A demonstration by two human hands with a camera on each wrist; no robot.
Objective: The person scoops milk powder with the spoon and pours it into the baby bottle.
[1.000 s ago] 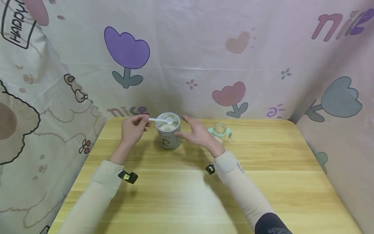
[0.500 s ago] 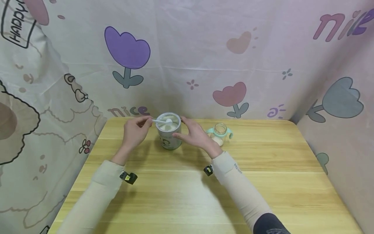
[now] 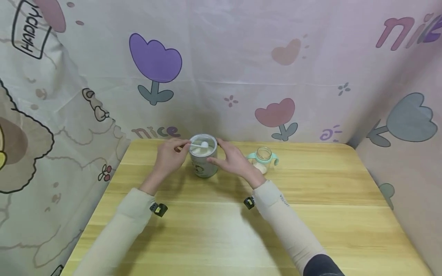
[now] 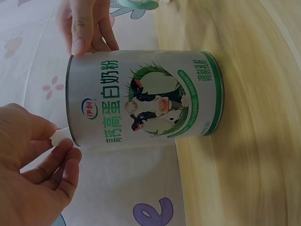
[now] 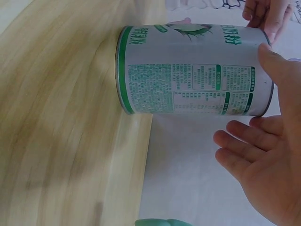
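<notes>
In the head view, a silver-white milk powder can (image 3: 204, 165) with green print stands upright at the back of the table, its top uncovered and pale powder inside. My left hand (image 3: 170, 157) pinches the handle of a white scoop (image 3: 205, 145) between thumb and fingertips. The scoop's bowl is inside the can's mouth; in the left wrist view only a bit of the white handle (image 4: 61, 136) shows. My right hand (image 3: 236, 161) is at the can's right side, thumb (image 5: 273, 59) touching near the rim, its other fingers loosely extended beside the can.
To the right of the can stands a baby bottle (image 3: 263, 160) with mint-green handles, uncapped, with pale powder at its bottom. The wooden table (image 3: 221, 230) meets a patterned cloth backdrop (image 3: 214, 57) behind and on both sides.
My left hand has moved right, and the scoop has gone from over the can's mouth to lower inside it. My right hand has come closer to the can. The head view has shifted slightly.
</notes>
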